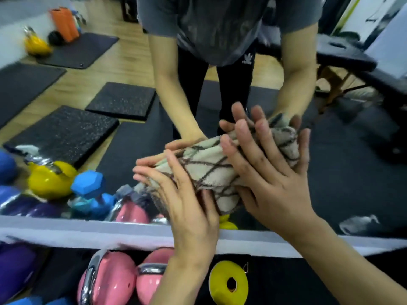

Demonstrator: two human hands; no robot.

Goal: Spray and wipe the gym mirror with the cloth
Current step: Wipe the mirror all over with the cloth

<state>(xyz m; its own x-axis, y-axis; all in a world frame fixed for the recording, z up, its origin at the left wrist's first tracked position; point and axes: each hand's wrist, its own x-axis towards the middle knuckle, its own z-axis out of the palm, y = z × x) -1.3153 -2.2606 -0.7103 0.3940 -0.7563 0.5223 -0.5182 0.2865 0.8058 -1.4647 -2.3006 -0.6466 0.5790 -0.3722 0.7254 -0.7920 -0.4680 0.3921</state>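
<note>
I have both hands flat on the cloth [211,170], pressing it against the mirror [330,172] low down, just above its bottom frame. My left hand [185,201] covers the end at 8 o'clock, fingers straight and slightly spread; my right hand [268,172] covers the end at 2 o'clock, fingers splayed. The cloth looks soft, light and bunched, likely to slide on glass, so I'd keep my palms over the thick middle fold.

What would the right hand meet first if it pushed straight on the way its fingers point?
The right hand already lies flat on the beige towelling cloth with dark crossed lines; pushed further, it would probably press that cloth against the gym mirror glass, though depth is unclear.
</note>
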